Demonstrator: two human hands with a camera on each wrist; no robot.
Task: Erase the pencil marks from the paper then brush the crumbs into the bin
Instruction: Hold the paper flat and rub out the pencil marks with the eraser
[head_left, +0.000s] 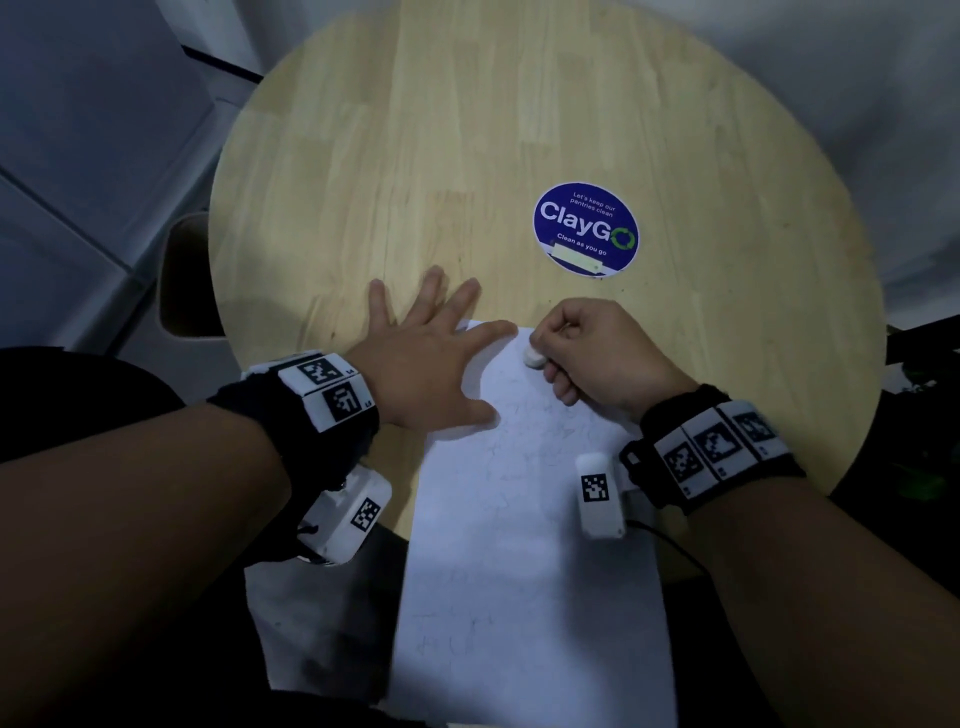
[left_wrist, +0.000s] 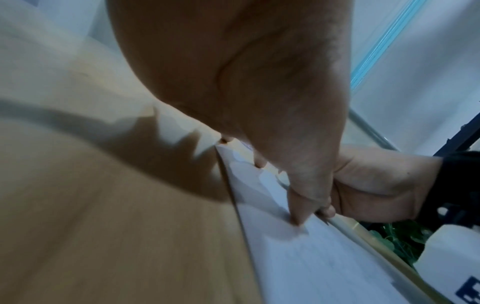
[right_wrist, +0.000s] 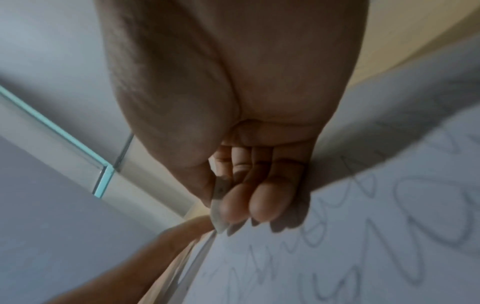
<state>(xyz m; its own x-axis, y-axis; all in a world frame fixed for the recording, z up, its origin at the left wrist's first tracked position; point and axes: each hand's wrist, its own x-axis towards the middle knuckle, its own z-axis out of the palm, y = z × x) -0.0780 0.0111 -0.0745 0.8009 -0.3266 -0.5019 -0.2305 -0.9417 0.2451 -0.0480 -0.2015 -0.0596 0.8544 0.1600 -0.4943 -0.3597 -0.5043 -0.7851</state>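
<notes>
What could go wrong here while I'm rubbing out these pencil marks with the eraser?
1. The paper hangs past the near edge of the table, and the left hand pins only its far left corner, so hard strokes could buckle or tear it.
2. The right hand works the eraser at the far edge; it may slip off onto the wood.
3. Many scribbles remain.
</notes>
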